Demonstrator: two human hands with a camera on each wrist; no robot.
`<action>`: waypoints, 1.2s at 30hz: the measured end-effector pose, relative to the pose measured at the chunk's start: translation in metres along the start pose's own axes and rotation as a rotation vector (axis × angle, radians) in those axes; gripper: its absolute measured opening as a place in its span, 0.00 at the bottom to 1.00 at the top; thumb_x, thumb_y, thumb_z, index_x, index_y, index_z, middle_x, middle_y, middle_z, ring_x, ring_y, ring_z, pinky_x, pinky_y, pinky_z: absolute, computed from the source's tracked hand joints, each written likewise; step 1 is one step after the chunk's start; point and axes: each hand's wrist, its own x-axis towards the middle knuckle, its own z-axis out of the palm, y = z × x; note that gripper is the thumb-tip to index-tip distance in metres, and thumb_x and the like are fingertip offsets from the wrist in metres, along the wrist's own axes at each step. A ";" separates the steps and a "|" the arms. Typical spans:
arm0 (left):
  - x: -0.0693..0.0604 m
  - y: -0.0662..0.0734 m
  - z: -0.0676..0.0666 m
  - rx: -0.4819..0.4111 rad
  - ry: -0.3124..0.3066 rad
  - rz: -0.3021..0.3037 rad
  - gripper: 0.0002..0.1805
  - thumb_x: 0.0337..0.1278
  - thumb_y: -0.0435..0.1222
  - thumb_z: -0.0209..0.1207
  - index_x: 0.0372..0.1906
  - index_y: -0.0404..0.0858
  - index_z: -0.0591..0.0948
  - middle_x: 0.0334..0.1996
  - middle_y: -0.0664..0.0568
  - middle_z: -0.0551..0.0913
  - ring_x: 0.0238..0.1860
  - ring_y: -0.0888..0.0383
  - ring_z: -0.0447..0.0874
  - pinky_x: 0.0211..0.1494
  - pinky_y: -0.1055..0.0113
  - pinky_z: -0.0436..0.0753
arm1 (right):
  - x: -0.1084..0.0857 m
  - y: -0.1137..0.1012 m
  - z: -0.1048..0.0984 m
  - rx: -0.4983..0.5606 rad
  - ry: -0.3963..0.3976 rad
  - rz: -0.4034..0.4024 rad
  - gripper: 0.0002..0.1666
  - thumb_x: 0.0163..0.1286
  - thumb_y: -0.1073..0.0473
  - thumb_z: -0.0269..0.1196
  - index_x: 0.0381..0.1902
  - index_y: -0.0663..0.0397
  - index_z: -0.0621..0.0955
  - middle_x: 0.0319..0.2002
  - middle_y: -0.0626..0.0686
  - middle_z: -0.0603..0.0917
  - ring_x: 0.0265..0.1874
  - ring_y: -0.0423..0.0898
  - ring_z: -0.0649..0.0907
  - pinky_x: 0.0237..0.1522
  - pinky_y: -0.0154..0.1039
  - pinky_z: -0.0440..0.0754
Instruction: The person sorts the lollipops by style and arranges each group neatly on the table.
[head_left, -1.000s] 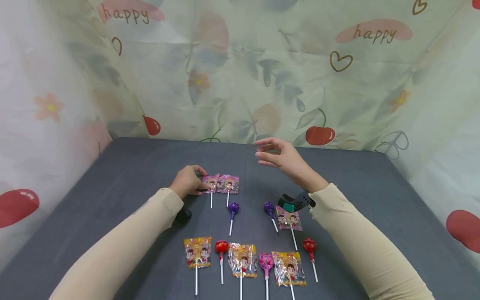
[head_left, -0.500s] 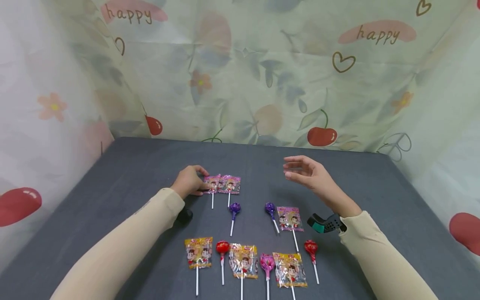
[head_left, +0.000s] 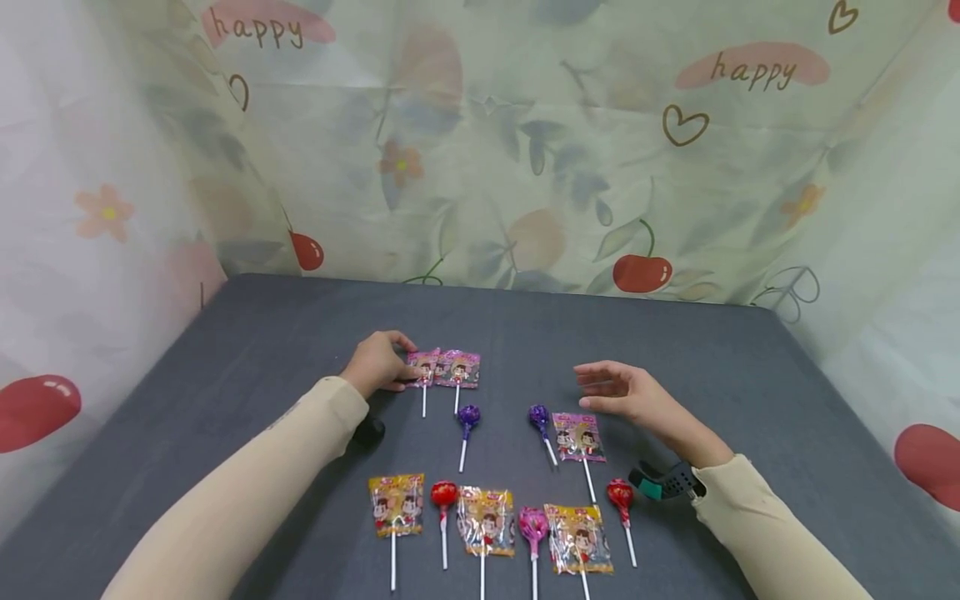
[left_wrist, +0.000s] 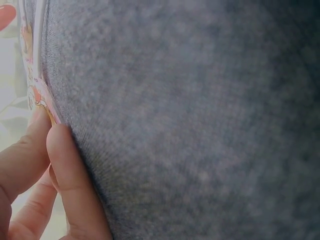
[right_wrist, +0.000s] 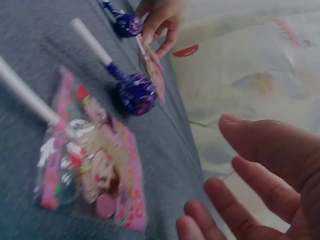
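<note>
My left hand [head_left: 377, 363] pinches the edge of a pink-wrapped flat lollipop [head_left: 424, 367] at the back left of the table; a second pink one [head_left: 459, 368] lies against its right side. In the left wrist view, thumb and finger of the left hand [left_wrist: 65, 185] meet at the wrapper [left_wrist: 42, 95]. My right hand [head_left: 626, 392] hovers, fingers relaxed and holding nothing, just beyond another pink packet [head_left: 579, 437]. That packet [right_wrist: 95, 165] and a purple ball lollipop [right_wrist: 136, 94] lie beside the right hand [right_wrist: 265, 185] in the right wrist view.
Two purple lollipops [head_left: 468, 416] lie mid-table. Nearer the front is a row with several yellow-wrapped lollipops [head_left: 397, 505], a red one [head_left: 443, 494], a pink ball one [head_left: 533, 523] and another red one [head_left: 620, 493]. Patterned cloth [head_left: 480, 167] hangs behind the grey table [head_left: 300, 317].
My right hand has moved right and toward the front, down near the right pink packet, which its wrist partly covered before. The left hand has stayed at its packet.
</note>
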 end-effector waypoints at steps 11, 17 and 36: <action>-0.001 0.002 -0.001 -0.004 -0.007 0.000 0.23 0.51 0.32 0.69 0.54 0.39 0.78 0.47 0.38 0.72 0.19 0.61 0.73 0.24 0.72 0.82 | -0.005 0.013 -0.001 -0.087 -0.064 0.054 0.34 0.63 0.54 0.69 0.63 0.62 0.73 0.62 0.65 0.75 0.61 0.63 0.74 0.60 0.60 0.73; 0.000 0.002 -0.001 0.002 -0.001 -0.012 0.23 0.51 0.32 0.69 0.54 0.40 0.78 0.47 0.39 0.72 0.19 0.61 0.73 0.22 0.72 0.81 | -0.003 0.014 0.001 -0.112 -0.091 0.071 0.36 0.56 0.55 0.74 0.61 0.62 0.75 0.61 0.63 0.75 0.59 0.60 0.72 0.60 0.55 0.73; 0.000 0.002 -0.001 0.017 0.001 -0.013 0.23 0.52 0.33 0.69 0.54 0.40 0.77 0.53 0.37 0.71 0.18 0.61 0.73 0.22 0.72 0.81 | -0.002 0.009 0.013 -0.211 -0.101 0.064 0.38 0.47 0.57 0.79 0.57 0.56 0.78 0.56 0.62 0.70 0.58 0.63 0.69 0.58 0.58 0.70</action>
